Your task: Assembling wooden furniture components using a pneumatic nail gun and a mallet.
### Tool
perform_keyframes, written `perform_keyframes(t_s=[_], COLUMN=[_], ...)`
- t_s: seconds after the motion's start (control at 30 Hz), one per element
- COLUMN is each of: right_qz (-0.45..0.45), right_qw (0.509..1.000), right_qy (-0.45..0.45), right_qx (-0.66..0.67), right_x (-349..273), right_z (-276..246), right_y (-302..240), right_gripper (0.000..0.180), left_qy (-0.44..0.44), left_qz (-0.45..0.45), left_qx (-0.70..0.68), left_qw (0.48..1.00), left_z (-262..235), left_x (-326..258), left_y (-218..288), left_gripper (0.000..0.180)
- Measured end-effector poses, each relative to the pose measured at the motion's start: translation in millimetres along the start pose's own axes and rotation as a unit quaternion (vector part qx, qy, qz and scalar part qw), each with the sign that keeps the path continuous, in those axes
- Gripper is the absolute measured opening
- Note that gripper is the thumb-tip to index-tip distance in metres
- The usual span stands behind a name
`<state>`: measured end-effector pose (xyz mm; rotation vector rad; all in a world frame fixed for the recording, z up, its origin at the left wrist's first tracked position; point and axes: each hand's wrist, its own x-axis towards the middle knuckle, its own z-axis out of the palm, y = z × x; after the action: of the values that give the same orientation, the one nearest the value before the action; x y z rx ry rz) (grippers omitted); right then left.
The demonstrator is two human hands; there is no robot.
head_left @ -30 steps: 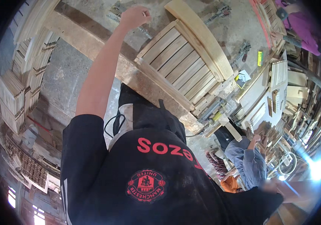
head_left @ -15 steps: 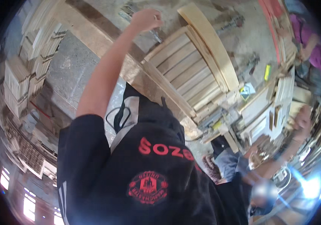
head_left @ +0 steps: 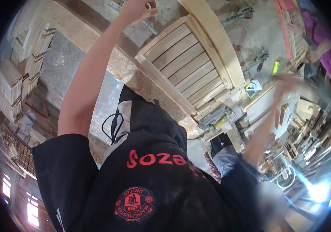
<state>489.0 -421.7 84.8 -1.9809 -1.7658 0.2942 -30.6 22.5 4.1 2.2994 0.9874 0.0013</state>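
My left hand [head_left: 136, 11] reaches out at the top, its fingers curled closed around something too small to make out. It is above the bench near the upper left corner of a slatted wooden panel [head_left: 185, 62]. The panel has a frame and several parallel slats. Along its far right side lies a broad curved wooden rail [head_left: 216, 33]. Metal clamps [head_left: 239, 14] rest beyond the rail, and another clamp [head_left: 259, 60] lies lower down. My right hand is not in the picture.
A co-worker's blurred forearm [head_left: 264, 129] extends over boards on the right. Another person in purple [head_left: 322, 50] is at the upper right. Stacked wooden pieces [head_left: 8, 87] stand at left. A thick timber beam [head_left: 72, 29] runs along the bench edge. A yellow object [head_left: 276, 68] lies beyond.
My left hand has shifted up and left in the picture, still closed. The panel and bench also appear farther left. The co-worker's arm at right has swung up and left, blurred.
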Motion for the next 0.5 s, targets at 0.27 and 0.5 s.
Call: perform_keyframes(t_s=[0.27, 0.5], right_qz=[0.441, 0.502], right_qw=[0.875, 0.820], right_qy=[0.027, 0.103], right_qx=[0.198, 0.254], right_x=[35.1, -80.9], right_z=[-289.3, -406.0], right_y=[-110.6, 257.2], right_gripper=[0.041, 0.032], left_qy=[0.001, -0.059], left_qz=[-0.032, -0.009], left_qx=[-0.047, -0.059], left_qw=[0.998, 0.996], left_z=[13.5, 51.9], left_x=[-5.8, 21.3], left_y=[-7.5, 10.5], left_gripper=[0.026, 0.026])
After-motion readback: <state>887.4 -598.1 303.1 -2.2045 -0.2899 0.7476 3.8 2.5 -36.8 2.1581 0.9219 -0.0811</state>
